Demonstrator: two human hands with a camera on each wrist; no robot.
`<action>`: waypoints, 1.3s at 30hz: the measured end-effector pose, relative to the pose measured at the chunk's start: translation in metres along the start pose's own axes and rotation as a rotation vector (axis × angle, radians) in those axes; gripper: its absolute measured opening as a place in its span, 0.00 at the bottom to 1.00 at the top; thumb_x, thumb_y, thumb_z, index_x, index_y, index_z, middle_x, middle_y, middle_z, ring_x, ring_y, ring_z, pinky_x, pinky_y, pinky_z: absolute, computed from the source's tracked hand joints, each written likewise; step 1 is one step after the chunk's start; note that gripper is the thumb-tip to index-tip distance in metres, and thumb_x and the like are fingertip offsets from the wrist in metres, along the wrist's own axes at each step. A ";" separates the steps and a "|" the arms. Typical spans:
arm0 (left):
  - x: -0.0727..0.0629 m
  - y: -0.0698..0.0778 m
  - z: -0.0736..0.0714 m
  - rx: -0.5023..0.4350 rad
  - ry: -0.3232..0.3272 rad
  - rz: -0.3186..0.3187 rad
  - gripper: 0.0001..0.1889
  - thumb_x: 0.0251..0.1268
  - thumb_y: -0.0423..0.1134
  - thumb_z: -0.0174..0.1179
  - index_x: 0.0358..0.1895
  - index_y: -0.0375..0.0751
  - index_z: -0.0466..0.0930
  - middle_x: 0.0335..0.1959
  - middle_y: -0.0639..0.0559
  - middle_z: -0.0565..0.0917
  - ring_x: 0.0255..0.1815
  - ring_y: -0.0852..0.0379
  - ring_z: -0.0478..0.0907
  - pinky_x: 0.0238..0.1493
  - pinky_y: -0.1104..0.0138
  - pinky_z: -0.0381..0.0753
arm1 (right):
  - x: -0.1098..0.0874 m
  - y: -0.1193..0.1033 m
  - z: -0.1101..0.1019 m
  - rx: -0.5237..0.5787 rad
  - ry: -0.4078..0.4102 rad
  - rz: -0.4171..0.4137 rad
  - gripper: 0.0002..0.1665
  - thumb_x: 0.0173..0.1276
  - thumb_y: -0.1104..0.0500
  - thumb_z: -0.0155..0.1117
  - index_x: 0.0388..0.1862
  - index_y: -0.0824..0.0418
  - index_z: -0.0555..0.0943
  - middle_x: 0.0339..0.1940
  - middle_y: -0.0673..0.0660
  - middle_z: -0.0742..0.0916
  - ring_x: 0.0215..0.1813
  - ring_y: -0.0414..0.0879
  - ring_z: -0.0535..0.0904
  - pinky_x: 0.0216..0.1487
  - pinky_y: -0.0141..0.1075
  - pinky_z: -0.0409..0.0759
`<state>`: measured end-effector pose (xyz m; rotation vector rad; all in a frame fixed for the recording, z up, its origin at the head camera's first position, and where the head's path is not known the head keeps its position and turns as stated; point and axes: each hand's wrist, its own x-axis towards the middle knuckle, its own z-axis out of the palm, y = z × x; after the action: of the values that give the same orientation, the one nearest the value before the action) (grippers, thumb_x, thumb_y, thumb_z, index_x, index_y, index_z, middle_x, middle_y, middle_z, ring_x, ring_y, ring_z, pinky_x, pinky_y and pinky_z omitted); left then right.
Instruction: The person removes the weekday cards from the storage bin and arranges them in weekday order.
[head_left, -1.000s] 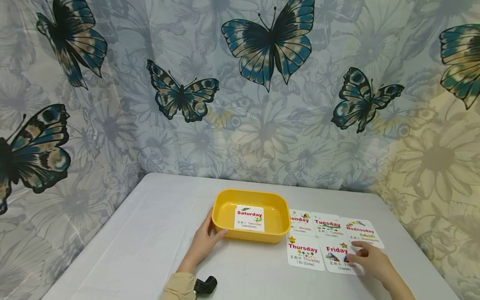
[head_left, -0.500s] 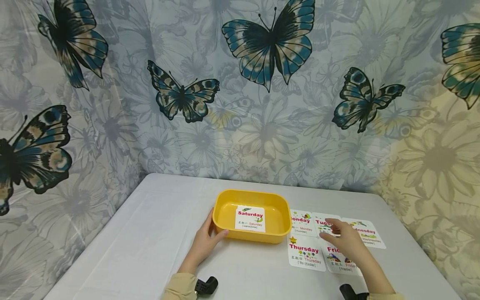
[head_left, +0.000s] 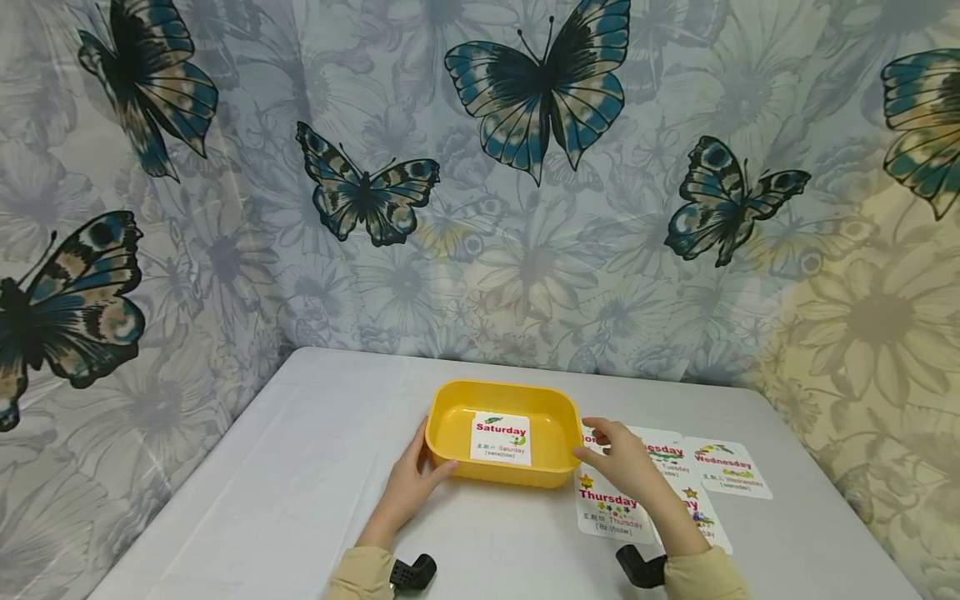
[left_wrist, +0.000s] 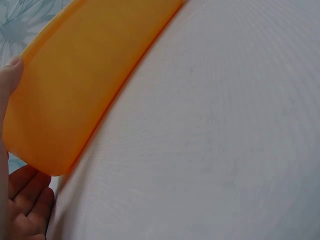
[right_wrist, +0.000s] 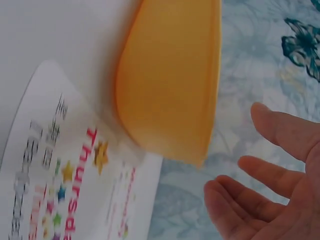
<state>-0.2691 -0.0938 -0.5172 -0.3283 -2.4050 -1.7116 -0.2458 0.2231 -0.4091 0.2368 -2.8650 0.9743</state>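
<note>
The left hand (head_left: 405, 490) grips the left end of the yellow bin (head_left: 504, 476), thumb on its near side; the right hand (head_left: 621, 461) has its fingers spread and loosely bent, holding nothing, by the right end. The bin sits mid-tabletop (head_left: 300, 467), opening upward, its long axis running roughly left to right. In it lies the Saturday card (head_left: 500, 438), lettering upright to the head camera. Right of the bin, the right hand and forearm partly cover the Monday card (head_left: 589, 439), Tuesday card (head_left: 667, 452) and Friday card (head_left: 699, 510); the Wednesday card (head_left: 731, 469) lies uncovered, the Thursday card (head_left: 609, 510) nearest the bin's front corner. Overhead, the right fingertips seem to meet the rim; the right wrist view shows a gap.
</note>
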 end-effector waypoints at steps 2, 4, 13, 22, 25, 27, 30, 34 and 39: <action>0.000 0.001 0.000 0.003 0.000 -0.006 0.49 0.53 0.53 0.66 0.74 0.44 0.47 0.72 0.49 0.54 0.69 0.51 0.55 0.66 0.62 0.59 | 0.003 -0.007 0.007 0.022 -0.010 -0.011 0.31 0.60 0.55 0.67 0.59 0.69 0.73 0.46 0.65 0.79 0.48 0.59 0.76 0.47 0.49 0.79; -0.001 0.004 -0.001 0.003 0.004 -0.006 0.48 0.55 0.50 0.66 0.73 0.42 0.46 0.72 0.47 0.54 0.69 0.50 0.55 0.66 0.61 0.58 | 0.007 -0.013 0.014 0.036 -0.013 -0.020 0.30 0.60 0.56 0.67 0.58 0.69 0.73 0.46 0.65 0.79 0.48 0.59 0.76 0.48 0.49 0.79; -0.012 0.038 -0.010 0.001 -0.015 -0.003 0.46 0.57 0.47 0.65 0.73 0.36 0.46 0.71 0.40 0.54 0.68 0.46 0.56 0.66 0.60 0.59 | 0.023 -0.031 0.040 0.067 -0.072 0.001 0.31 0.58 0.57 0.69 0.58 0.67 0.73 0.53 0.66 0.78 0.55 0.60 0.73 0.52 0.51 0.75; -0.013 0.040 -0.010 -0.009 -0.017 -0.010 0.46 0.57 0.47 0.65 0.73 0.38 0.46 0.71 0.41 0.54 0.69 0.47 0.55 0.66 0.60 0.58 | 0.041 -0.042 0.056 0.058 -0.140 0.000 0.35 0.53 0.57 0.73 0.58 0.69 0.72 0.55 0.67 0.77 0.55 0.61 0.72 0.53 0.52 0.75; -0.013 0.041 -0.009 -0.007 -0.017 -0.013 0.46 0.57 0.47 0.65 0.73 0.38 0.46 0.71 0.42 0.54 0.69 0.47 0.55 0.66 0.59 0.58 | 0.048 -0.041 0.061 0.070 -0.163 0.024 0.38 0.52 0.55 0.74 0.59 0.69 0.72 0.56 0.67 0.76 0.56 0.62 0.72 0.53 0.52 0.74; -0.013 0.041 -0.009 -0.009 -0.019 -0.007 0.46 0.57 0.46 0.65 0.73 0.37 0.46 0.71 0.41 0.54 0.69 0.46 0.55 0.66 0.59 0.58 | 0.053 -0.039 0.064 0.095 -0.180 0.047 0.39 0.52 0.53 0.74 0.60 0.68 0.72 0.56 0.67 0.76 0.57 0.62 0.71 0.54 0.53 0.73; -0.013 0.041 -0.009 -0.011 -0.024 0.003 0.45 0.58 0.46 0.64 0.73 0.38 0.46 0.71 0.42 0.54 0.69 0.46 0.55 0.66 0.60 0.58 | 0.057 -0.034 0.069 0.145 -0.204 0.084 0.41 0.51 0.52 0.75 0.61 0.67 0.71 0.57 0.67 0.76 0.58 0.61 0.70 0.56 0.53 0.71; -0.012 0.041 -0.008 -0.013 -0.027 0.004 0.46 0.58 0.46 0.64 0.73 0.39 0.46 0.71 0.42 0.54 0.69 0.47 0.55 0.66 0.60 0.58 | 0.060 -0.031 0.074 0.192 -0.225 0.114 0.43 0.50 0.51 0.75 0.62 0.68 0.70 0.57 0.68 0.75 0.59 0.61 0.70 0.58 0.53 0.70; -0.012 0.042 -0.008 -0.014 -0.025 0.001 0.46 0.58 0.46 0.65 0.73 0.37 0.46 0.71 0.41 0.54 0.69 0.46 0.55 0.66 0.59 0.58 | 0.064 -0.028 0.076 0.205 -0.220 0.142 0.46 0.49 0.53 0.76 0.64 0.70 0.67 0.60 0.69 0.73 0.60 0.61 0.68 0.60 0.54 0.67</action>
<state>-0.2456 -0.0889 -0.4798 -0.3558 -2.4113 -1.7343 -0.3078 0.1472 -0.4427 0.1684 -3.0115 1.3506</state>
